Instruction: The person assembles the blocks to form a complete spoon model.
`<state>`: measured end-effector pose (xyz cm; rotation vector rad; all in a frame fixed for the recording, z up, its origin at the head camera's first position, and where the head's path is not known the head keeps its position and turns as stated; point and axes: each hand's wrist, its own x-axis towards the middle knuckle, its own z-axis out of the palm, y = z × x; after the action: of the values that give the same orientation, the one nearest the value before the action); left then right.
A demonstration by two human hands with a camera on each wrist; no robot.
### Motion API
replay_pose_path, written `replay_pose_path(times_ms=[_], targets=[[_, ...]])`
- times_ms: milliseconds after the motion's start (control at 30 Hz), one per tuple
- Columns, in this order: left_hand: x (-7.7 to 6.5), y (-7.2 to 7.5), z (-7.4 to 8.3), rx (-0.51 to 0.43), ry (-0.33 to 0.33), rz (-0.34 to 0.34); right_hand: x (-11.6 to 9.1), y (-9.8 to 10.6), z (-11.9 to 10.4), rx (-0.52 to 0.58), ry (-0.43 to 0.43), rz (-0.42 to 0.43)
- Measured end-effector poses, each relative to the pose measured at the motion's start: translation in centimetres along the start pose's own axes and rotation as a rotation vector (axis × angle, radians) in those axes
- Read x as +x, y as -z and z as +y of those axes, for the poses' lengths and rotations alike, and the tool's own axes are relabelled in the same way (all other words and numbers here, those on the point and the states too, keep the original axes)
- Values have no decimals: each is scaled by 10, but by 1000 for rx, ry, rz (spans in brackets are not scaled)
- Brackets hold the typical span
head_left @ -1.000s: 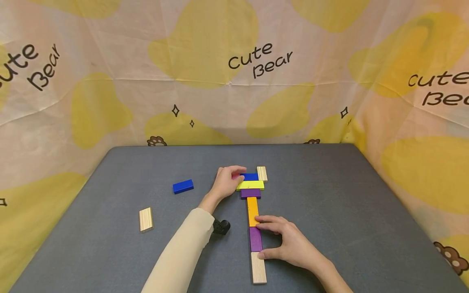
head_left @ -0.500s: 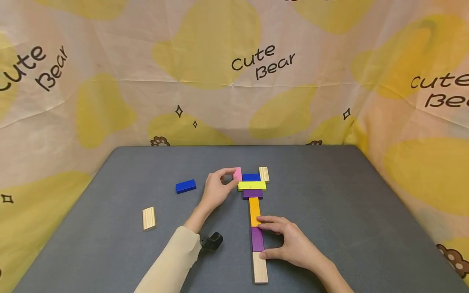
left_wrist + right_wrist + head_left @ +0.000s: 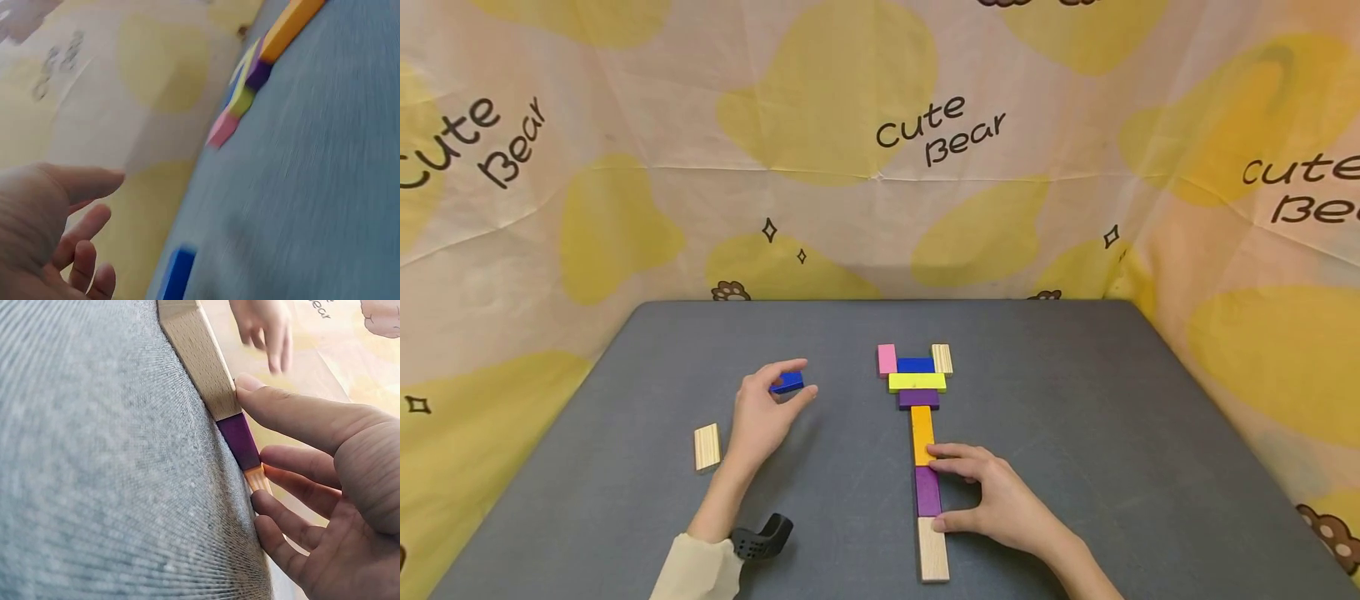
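Note:
My left hand hovers near a loose blue block, thumb and fingers spread apart with a gap between them. In the left wrist view the blue block lies below the fingers. My right hand rests beside a column of blocks; its fingertips touch the orange block and its thumb the pale wooden block. Between these two lies a purple block. Above the orange block come a crosswise purple block, a yellow-green block and a blue block.
A pink block and a striped wooden block flank the column's far end. Another striped wooden block lies on the left of the grey table. A patterned cloth hangs behind the table.
My left hand has let go of the pink block at the column's far left and moved left to the loose blue block. My right hand has stayed in place.

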<state>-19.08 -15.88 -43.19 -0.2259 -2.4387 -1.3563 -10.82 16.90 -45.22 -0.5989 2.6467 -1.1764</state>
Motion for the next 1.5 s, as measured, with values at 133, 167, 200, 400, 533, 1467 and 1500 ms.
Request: replay_pose_path(times_ms=[133,167,200,400,533,1467,1500], targets=[[-15,39,-17,105,-17,7,0,-1,0,0,-1,-3],[-19,50,-23,119,-16,-11,0,-1,0,0,-2,-4],[-22,61,-29,124,-12,-34,0,-1,0,1,-3,-5],[-37,117,-67,18,22,-178,0,0,0,-1,1,-1],[-42,134,-86,-45,15,-237,-1,0,0,-5,11,3],[-41,123,-95,81,-13,-385,-1,1,2,6,24,7],[-41,122,-96,79,-5,-385,-1,1,3,7,25,7]])
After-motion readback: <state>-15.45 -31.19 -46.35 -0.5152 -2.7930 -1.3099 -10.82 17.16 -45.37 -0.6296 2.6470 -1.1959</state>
